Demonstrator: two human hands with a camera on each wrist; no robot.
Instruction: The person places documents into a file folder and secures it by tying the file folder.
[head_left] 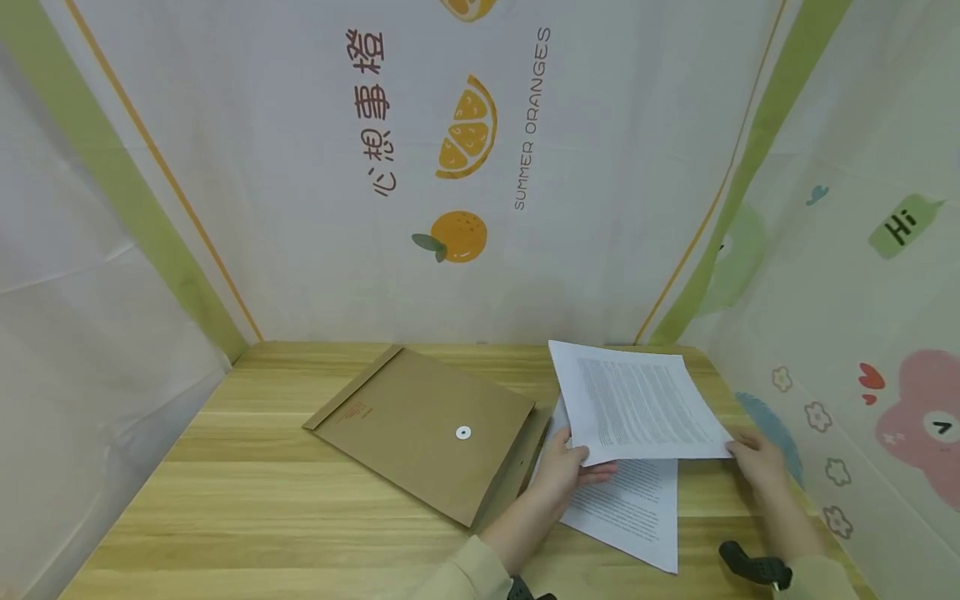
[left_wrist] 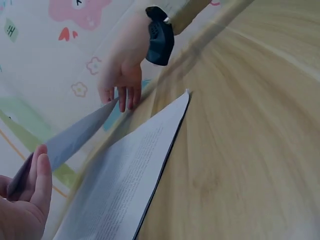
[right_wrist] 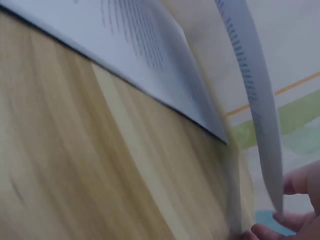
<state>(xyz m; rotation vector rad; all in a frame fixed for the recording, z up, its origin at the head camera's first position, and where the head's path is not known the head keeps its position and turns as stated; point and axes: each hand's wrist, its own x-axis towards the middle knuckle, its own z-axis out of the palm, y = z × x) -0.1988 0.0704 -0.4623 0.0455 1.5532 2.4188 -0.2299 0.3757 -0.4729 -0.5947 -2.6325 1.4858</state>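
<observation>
A printed sheet of paper is held up above the table, tilted, by its two near corners. My left hand pinches the near left corner between thumb and fingers. At the near right corner, my right hand pinches the edge; the right wrist view shows its thumb and fingertips on either side of the paper. Below lies a stack of printed pages, partly hidden by the raised sheet and my left hand. Whether the raised paper is one sheet or several, I cannot tell.
A brown kraft document envelope with a white button lies left of the pages, its flap side toward them. The wooden table is bounded by a printed curtain behind and at both sides. Each wrist wears a black device.
</observation>
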